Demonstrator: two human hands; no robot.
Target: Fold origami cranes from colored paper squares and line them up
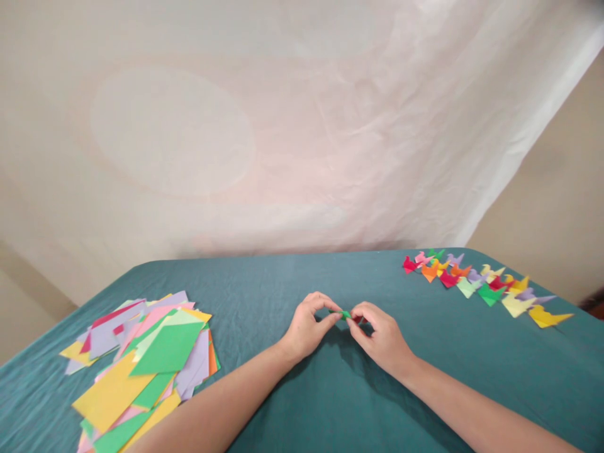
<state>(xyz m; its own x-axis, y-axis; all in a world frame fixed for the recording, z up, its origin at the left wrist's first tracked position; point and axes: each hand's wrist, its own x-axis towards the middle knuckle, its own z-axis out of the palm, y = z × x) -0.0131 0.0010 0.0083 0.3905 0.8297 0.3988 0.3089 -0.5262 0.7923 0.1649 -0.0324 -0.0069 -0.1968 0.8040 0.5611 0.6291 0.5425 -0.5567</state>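
Observation:
A small folded piece of green paper [346, 314] is held between my two hands, just above the middle of the table. My left hand [309, 324] pinches its left end between thumb and fingertips. On the other side, the thumb and fingers of my right hand [380, 333] close on its right end. Fingertips cover much of the paper, so its exact folded shape is hidden. A shadow of the hands falls on the cloth beneath.
A loose pile of coloured paper sheets [167, 349] lies at the left. Several folded paper birds [491, 294] stand in rows at the right. A dark green cloth [264, 289] covers the table, and a pale sheet [302, 138] hangs behind its far edge.

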